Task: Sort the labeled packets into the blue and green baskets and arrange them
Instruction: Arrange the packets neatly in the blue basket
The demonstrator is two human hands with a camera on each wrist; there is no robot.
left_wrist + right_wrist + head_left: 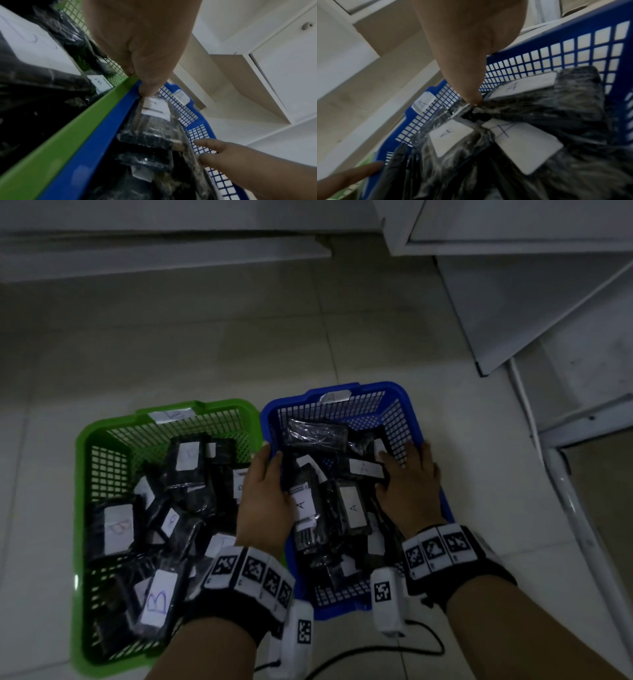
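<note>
The blue basket (404, 398) sits on the floor just right of the green basket (102, 436), both filled with black packets (308, 508). Left hand (263, 491) and right hand (411, 484) rest inside the blue one, fingers straight, pressing A-labeled packets; B-labeled packets (156, 597) lie in the green

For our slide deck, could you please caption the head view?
Both hands, left hand and right hand, arrange A-labeled packets in the blue basket beside the green basket.
</note>
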